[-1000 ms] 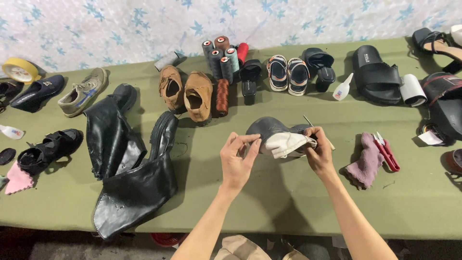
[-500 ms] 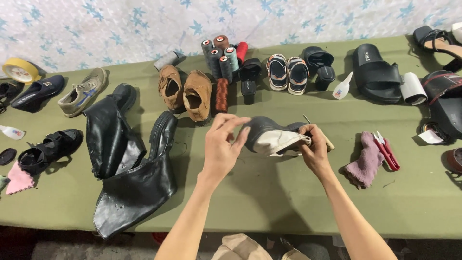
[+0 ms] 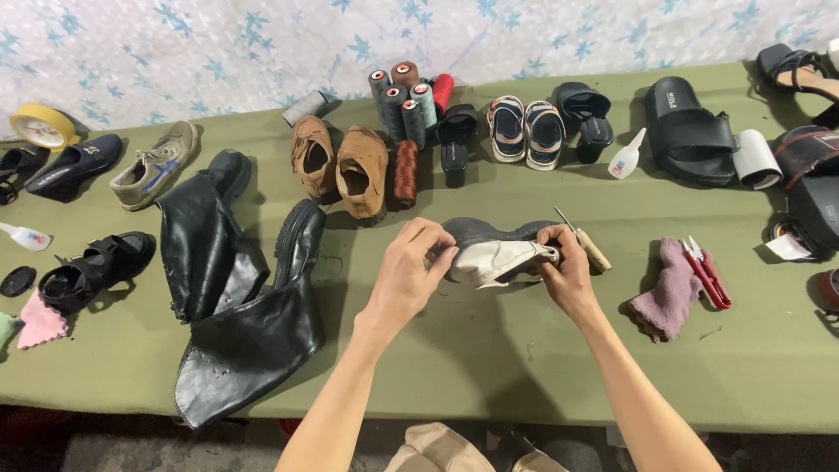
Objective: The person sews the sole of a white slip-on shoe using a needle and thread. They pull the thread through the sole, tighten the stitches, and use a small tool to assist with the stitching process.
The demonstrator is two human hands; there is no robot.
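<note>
Two hands meet on one grey shoe [image 3: 489, 249], which lies near the middle of the table [image 3: 489, 350], its long axis running side to side, parallel to the near edge. The left hand [image 3: 406, 275] pinches the shoe's left end, its grip narrow, fingers curled over the pale lining. The right hand [image 3: 568, 271] closes on the right end, thumb and fingers tight on the same pale lining, so the shoe spans the gap between both grips and neither hand is the nearer. A wooden-handled awl [image 3: 585, 243] lies just behind the right hand, touching or nearly so. Green cloth covers the table. Toward the far edge stand brown shoes [image 3: 345, 166] and thread spools [image 3: 404, 105]; black boots [image 3: 236, 297] sprawl toward the left, a mauve rag [image 3: 664, 293] and red snips [image 3: 706, 275] toward the right.
</note>
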